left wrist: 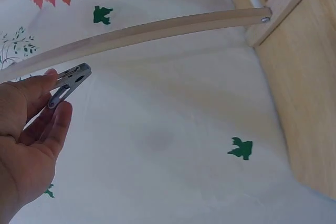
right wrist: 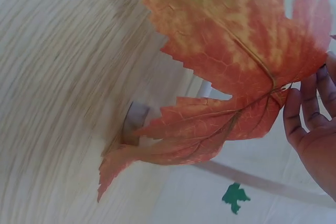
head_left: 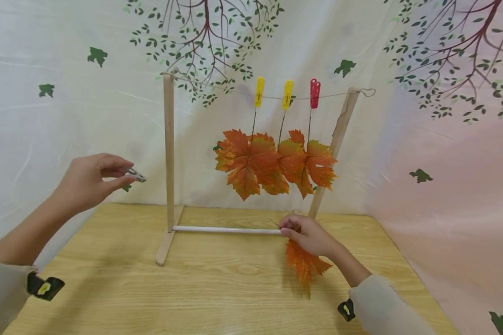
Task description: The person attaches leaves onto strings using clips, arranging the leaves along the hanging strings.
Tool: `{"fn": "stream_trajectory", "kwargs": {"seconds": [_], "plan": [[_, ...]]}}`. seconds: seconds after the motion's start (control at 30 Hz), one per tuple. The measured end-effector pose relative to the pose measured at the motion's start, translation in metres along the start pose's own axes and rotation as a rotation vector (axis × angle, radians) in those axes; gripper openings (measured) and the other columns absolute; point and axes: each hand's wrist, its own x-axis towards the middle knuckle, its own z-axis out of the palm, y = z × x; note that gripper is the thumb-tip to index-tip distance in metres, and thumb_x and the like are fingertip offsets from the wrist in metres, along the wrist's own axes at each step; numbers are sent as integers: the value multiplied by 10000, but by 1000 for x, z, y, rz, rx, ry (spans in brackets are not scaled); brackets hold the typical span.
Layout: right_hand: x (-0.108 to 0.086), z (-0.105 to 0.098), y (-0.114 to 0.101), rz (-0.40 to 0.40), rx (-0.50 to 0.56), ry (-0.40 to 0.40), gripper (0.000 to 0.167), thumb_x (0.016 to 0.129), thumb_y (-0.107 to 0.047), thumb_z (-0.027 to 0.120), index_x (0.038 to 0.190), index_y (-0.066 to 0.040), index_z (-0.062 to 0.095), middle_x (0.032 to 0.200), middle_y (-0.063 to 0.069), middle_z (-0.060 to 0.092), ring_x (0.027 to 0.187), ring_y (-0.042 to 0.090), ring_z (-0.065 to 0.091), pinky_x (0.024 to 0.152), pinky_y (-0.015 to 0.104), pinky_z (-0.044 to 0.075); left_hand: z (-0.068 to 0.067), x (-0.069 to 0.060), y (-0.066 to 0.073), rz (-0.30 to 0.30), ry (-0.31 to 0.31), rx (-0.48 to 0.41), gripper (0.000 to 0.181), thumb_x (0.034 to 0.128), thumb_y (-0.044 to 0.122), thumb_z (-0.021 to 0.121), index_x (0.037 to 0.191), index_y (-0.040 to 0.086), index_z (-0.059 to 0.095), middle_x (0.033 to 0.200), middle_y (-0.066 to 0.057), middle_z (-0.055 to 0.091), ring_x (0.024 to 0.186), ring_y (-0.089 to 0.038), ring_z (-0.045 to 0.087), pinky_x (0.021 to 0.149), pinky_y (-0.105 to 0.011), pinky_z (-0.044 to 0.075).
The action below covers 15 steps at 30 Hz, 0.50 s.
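Note:
My left hand (head_left: 90, 181) pinches a grey clothespin (head_left: 137, 175) between thumb and fingers, left of the wooden frame; the left wrist view shows the clothespin (left wrist: 79, 74) near the fingertips. Low by the frame's right side, my right hand (head_left: 312, 235) pinches an orange artificial maple leaf (head_left: 306, 267) near its stem, and the leaf hangs down over the table. In the right wrist view that leaf (right wrist: 226, 66) spreads wide beside the fingers. Behind, several similar orange leaves (head_left: 249, 163) hang by their stems from two yellow clothespins (head_left: 259, 92) and a red clothespin (head_left: 315, 94) on a string.
The string (head_left: 272, 97) runs between the left post (head_left: 169, 153) and the right post (head_left: 344, 116). A white rod (head_left: 226, 230) joins the posts low down, above the wooden table (head_left: 218, 288). Behind stands a pale curtain (head_left: 121, 111) printed with branches and green leaves.

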Motion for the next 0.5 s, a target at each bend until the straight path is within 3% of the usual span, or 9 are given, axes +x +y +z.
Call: {"fn": "stream_trajectory", "kwargs": {"seconds": [0.07,0.17,0.37,0.5], "plan": [[5,3,-3,-13,8,0,81,1031,-184,636,1079,-149,691,925,-59,673,812,121,621,741,302,551,-3,6,6,-8,8,-10,361,851,135,854,1161,-6,735,1054,-182,743,912,-347,739,707,5,360],[13,8,-10,-36,24,2,84,1032,-180,635,1082,-146,694,922,-19,689,805,119,627,747,303,552,-7,14,15,-44,8,-31,414,864,179,849,1215,3,717,1092,-203,739,968,-368,723,729,17,321],[28,14,-25,-63,51,-10,87,1041,-173,620,1091,-143,685,927,0,694,797,114,639,744,305,558,-9,31,33,-125,-13,-109,493,889,312,826,1289,57,691,1160,-186,732,1057,-329,695,763,-35,351],[36,16,-33,-63,65,-4,93,1044,-181,618,1096,-144,685,942,45,703,797,120,636,740,311,556,-9,40,43,-143,-19,-130,495,895,326,819,1297,68,687,1178,-185,727,1082,-321,688,825,-131,394]]}}
